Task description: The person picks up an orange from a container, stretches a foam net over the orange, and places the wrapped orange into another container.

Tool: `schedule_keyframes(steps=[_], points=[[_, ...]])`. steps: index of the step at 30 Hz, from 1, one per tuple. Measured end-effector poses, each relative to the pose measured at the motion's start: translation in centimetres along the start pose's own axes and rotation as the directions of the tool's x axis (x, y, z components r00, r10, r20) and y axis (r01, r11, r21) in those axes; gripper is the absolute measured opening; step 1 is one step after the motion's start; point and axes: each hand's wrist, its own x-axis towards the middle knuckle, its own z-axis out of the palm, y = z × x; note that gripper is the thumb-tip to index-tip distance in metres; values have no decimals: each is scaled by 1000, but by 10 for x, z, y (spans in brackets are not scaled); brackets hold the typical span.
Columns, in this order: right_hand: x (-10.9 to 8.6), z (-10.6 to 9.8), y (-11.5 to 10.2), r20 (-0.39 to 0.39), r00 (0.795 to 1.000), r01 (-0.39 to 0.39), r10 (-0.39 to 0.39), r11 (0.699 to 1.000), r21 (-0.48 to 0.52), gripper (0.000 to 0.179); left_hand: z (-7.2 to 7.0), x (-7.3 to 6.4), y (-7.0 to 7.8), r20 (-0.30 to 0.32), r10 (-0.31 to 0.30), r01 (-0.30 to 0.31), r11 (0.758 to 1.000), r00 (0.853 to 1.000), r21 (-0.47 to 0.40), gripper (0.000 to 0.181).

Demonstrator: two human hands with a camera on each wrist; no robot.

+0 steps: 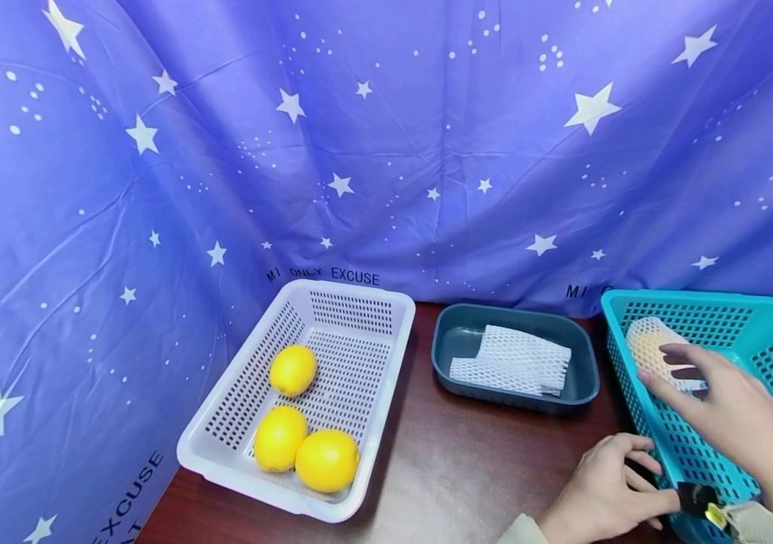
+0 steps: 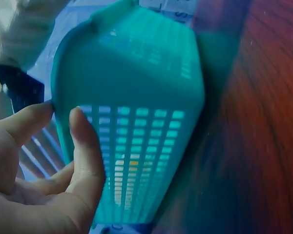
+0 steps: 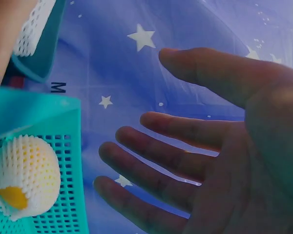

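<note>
A teal basket (image 1: 699, 298) stands at the right, with a yellow fruit in a white foam net (image 1: 651, 344) inside by its left wall. Over this basket, my right hand (image 1: 722, 400) spreads its fingers close to the netted fruit and holds nothing. The right wrist view shows its palm and separated fingers (image 3: 161, 187) beside the netted fruit (image 3: 27, 173), some yellow peel showing through an opening. My left hand (image 1: 607, 487) holds the basket's near left rim, thumb at the rim and a bent finger (image 2: 85, 146) against the outer wall.
A white basket (image 1: 386, 408) at the left contains three lemon-like yellow fruits (image 1: 328, 461). Between the baskets, a dark tray (image 1: 454, 340) holds white foam nets (image 1: 522, 359). A blue star-patterned curtain (image 1: 386, 227) hangs behind the brown table (image 1: 454, 461).
</note>
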Motion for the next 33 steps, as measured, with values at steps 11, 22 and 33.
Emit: schedule_keyframes(steps=[11,22,33], points=[[-25,16,-16,-191,981,-14,45,987,161,52,-27,1,-1,-117,117,-105,989,986,104,38],[-25,34,-30,-156,986,92,-58,972,217,41,-63,2,3,-283,82,-93,995,956,-25,35],[-16,50,-47,-174,970,218,-172,933,287,31,-89,-6,11,-349,168,-156,986,922,61,35]])
